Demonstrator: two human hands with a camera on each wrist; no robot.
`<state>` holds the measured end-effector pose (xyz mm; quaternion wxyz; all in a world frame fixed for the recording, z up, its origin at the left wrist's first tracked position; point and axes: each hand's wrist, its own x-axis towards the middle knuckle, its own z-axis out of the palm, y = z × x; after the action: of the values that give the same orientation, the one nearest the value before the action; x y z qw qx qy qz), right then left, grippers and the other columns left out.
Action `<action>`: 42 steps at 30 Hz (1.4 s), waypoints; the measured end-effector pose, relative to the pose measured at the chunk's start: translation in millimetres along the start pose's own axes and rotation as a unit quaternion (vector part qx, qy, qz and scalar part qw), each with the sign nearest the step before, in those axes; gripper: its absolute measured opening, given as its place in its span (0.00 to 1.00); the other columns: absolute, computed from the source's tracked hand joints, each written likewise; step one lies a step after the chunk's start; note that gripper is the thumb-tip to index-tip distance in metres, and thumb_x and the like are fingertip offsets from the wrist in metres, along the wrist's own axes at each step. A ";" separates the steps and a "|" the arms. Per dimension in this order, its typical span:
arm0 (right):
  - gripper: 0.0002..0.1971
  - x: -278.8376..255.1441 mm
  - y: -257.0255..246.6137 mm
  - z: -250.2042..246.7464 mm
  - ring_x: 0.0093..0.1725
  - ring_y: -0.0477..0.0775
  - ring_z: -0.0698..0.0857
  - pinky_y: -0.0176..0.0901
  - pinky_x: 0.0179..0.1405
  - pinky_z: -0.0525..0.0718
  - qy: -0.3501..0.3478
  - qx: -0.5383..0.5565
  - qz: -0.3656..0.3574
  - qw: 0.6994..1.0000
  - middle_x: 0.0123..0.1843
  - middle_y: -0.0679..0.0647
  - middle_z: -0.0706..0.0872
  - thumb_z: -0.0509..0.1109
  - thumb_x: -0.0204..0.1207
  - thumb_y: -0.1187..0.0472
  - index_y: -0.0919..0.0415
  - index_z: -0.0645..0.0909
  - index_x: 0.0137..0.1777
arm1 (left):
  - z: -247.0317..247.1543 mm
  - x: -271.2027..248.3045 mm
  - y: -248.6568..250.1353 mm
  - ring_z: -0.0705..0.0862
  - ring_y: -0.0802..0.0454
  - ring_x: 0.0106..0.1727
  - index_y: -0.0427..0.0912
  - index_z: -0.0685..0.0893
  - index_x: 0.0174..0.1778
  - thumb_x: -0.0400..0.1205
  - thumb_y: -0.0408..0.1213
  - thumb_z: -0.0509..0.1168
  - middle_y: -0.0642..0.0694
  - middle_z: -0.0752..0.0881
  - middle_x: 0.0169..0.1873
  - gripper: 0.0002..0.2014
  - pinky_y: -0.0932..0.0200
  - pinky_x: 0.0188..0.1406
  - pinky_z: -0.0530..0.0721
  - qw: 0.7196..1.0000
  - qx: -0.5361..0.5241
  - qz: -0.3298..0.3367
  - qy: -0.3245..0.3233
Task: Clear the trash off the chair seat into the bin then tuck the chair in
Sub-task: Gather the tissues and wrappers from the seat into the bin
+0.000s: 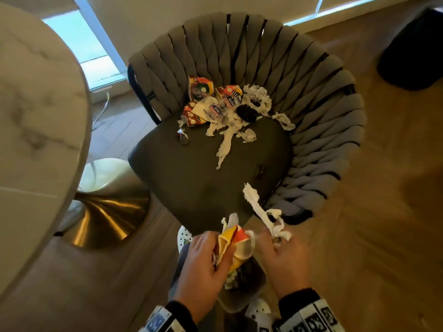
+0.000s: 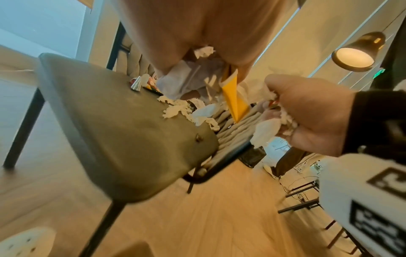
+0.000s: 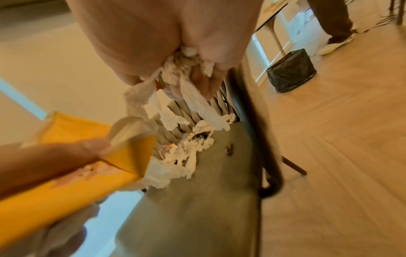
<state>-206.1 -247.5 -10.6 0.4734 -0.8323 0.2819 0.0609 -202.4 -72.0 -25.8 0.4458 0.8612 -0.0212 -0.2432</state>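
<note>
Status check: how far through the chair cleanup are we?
Partway. Front of the chair seat is bare. In hand: left hand grips a yellow wrapper, right hand grips torn tissue. Left: wrappers and tissue scraps piled at the seat's back, binning everything in the black-lined bin, then tucking the chair under the table.

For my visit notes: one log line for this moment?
left hand: grips yellow wrapper | right hand: grips tissue strips | chair seat: trash remains
</note>
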 end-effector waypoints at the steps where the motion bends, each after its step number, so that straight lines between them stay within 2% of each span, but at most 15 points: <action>1: 0.12 -15.1 12.4 -4.4 0.29 0.48 0.79 0.39 0.30 0.72 -0.036 -0.010 0.023 0.999 0.28 0.48 0.80 0.70 0.78 0.57 0.51 0.79 0.32 | 10.6 -18.0 -5.2 0.77 0.64 0.51 0.66 0.73 0.46 0.83 0.56 0.64 0.66 0.76 0.49 0.05 0.65 0.48 0.76 1.000 -0.006 -0.014 -0.006; 5: 0.11 -56.7 68.4 -3.4 0.30 0.43 0.82 0.32 0.25 0.76 -0.169 -0.079 0.133 0.973 0.31 0.50 0.84 0.67 0.81 0.52 0.52 0.80 0.37 | 58.9 -58.6 -46.2 0.81 0.62 0.50 0.64 0.76 0.47 0.82 0.59 0.64 0.61 0.81 0.49 0.07 0.58 0.52 0.84 0.995 -0.028 -0.096 -0.011; 10: 0.13 -57.6 132.6 29.8 0.32 0.42 0.81 0.30 0.24 0.70 -0.224 -0.158 0.181 0.945 0.33 0.48 0.83 0.64 0.82 0.52 0.52 0.77 0.36 | 126.0 -52.8 -113.2 0.86 0.59 0.52 0.67 0.79 0.49 0.79 0.58 0.66 0.59 0.87 0.49 0.06 0.51 0.53 0.88 0.978 -0.071 -0.198 -0.014; 12: 0.12 -43.8 161.4 56.7 0.34 0.42 0.80 0.35 0.29 0.76 -0.248 -0.166 0.201 0.933 0.35 0.48 0.83 0.64 0.82 0.54 0.51 0.76 0.36 | 147.6 -37.8 -136.3 0.86 0.56 0.49 0.64 0.78 0.46 0.80 0.55 0.68 0.55 0.87 0.46 0.05 0.55 0.47 0.87 0.970 -0.076 -0.229 -0.002; 14: 0.09 -25.4 195.2 88.6 0.38 0.50 0.84 0.46 0.42 0.84 -0.249 -0.163 0.224 0.928 0.39 0.53 0.86 0.64 0.79 0.55 0.55 0.80 0.39 | 168.3 -20.2 -159.7 0.86 0.55 0.46 0.60 0.78 0.46 0.82 0.50 0.69 0.51 0.87 0.46 0.06 0.61 0.40 0.84 0.960 -0.092 -0.263 0.009; 16: 0.09 -6.3 230.7 119.1 0.48 0.59 0.86 0.51 0.53 0.84 -0.239 -0.150 0.256 0.925 0.47 0.57 0.88 0.65 0.77 0.55 0.59 0.83 0.48 | 187.1 -3.6 -183.6 0.86 0.54 0.49 0.58 0.78 0.48 0.81 0.51 0.69 0.52 0.87 0.48 0.07 0.56 0.45 0.86 0.949 -0.103 -0.298 0.009; 20: 0.33 28.1 288.3 165.1 0.58 0.63 0.84 0.57 0.60 0.83 -0.210 -0.120 0.280 0.929 0.62 0.57 0.84 0.70 0.58 0.36 0.50 0.76 0.62 | 214.8 25.0 -233.8 0.86 0.49 0.53 0.57 0.77 0.52 0.71 0.67 0.69 0.50 0.85 0.53 0.22 0.43 0.57 0.87 0.935 -0.119 -0.335 -0.013; 22: 0.42 36.5 306.9 174.6 0.59 0.62 0.83 0.59 0.62 0.83 -0.207 -0.111 0.274 0.933 0.64 0.55 0.82 0.72 0.50 0.30 0.46 0.74 0.67 | 219.2 32.5 -245.2 0.87 0.50 0.57 0.57 0.75 0.65 0.66 0.72 0.71 0.49 0.84 0.60 0.36 0.43 0.60 0.87 0.913 -0.183 -0.365 -0.020; 25: 0.41 34.6 289.0 168.1 0.60 0.59 0.83 0.60 0.62 0.83 -0.184 -0.105 0.266 0.941 0.62 0.50 0.83 0.74 0.54 0.31 0.41 0.73 0.70 | 208.9 28.6 -235.4 0.84 0.50 0.62 0.64 0.69 0.74 0.77 0.61 0.70 0.54 0.82 0.60 0.29 0.43 0.67 0.84 0.904 -0.218 -0.367 -0.017; 27: 0.34 28.4 274.8 159.4 0.58 0.56 0.84 0.58 0.60 0.84 -0.171 -0.110 0.248 0.947 0.56 0.46 0.82 0.73 0.61 0.33 0.44 0.77 0.66 | 195.6 21.1 -224.5 0.83 0.51 0.64 0.57 0.71 0.78 0.80 0.58 0.68 0.54 0.83 0.62 0.30 0.43 0.70 0.82 0.912 -0.205 -0.356 -0.013; 31: 0.14 18.0 232.1 132.9 0.51 0.51 0.86 0.52 0.55 0.86 -0.153 -0.099 0.219 0.959 0.47 0.46 0.87 0.69 0.73 0.39 0.48 0.83 0.48 | 156.0 7.2 -188.8 0.86 0.58 0.55 0.56 0.82 0.66 0.82 0.57 0.66 0.55 0.88 0.55 0.18 0.49 0.63 0.86 0.932 -0.145 -0.332 -0.031; 35: 0.06 23.8 149.6 100.2 0.47 0.52 0.86 0.49 0.48 0.85 -0.112 -0.046 0.170 0.978 0.44 0.49 0.87 0.67 0.79 0.47 0.47 0.82 0.46 | 91.5 3.8 -130.1 0.87 0.64 0.50 0.58 0.85 0.56 0.86 0.52 0.63 0.56 0.90 0.48 0.08 0.60 0.53 0.86 0.964 -0.100 -0.247 0.001; 37: 0.03 44.1 100.6 90.3 0.47 0.50 0.85 0.40 0.38 0.81 -0.090 -0.012 0.127 0.988 0.46 0.48 0.86 0.66 0.81 0.50 0.45 0.80 0.47 | 55.2 16.6 -98.8 0.87 0.66 0.47 0.57 0.85 0.53 0.87 0.49 0.63 0.55 0.90 0.46 0.06 0.60 0.52 0.86 0.973 -0.098 -0.208 0.017; 39: 0.05 79.6 61.1 89.5 0.50 0.49 0.84 0.35 0.35 0.78 -0.052 0.038 0.126 0.990 0.53 0.49 0.85 0.67 0.81 0.53 0.46 0.80 0.55 | 23.8 41.9 -75.2 0.85 0.71 0.46 0.58 0.84 0.53 0.88 0.47 0.62 0.55 0.89 0.46 0.05 0.64 0.46 0.84 0.980 -0.092 -0.174 0.035; 42: 0.17 143.1 26.5 93.7 0.62 0.56 0.81 0.48 0.54 0.83 0.048 -0.007 0.096 0.994 0.70 0.55 0.76 0.68 0.81 0.57 0.47 0.77 0.68 | -11.8 94.4 -55.0 0.83 0.73 0.48 0.59 0.83 0.54 0.87 0.46 0.63 0.57 0.87 0.47 0.05 0.68 0.44 0.80 0.986 -0.074 -0.131 0.071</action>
<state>-85.3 -239.8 -134.4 0.4459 -0.8066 0.3820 0.0680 -124.0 -53.8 -100.6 0.4734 0.8362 0.1415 -0.2381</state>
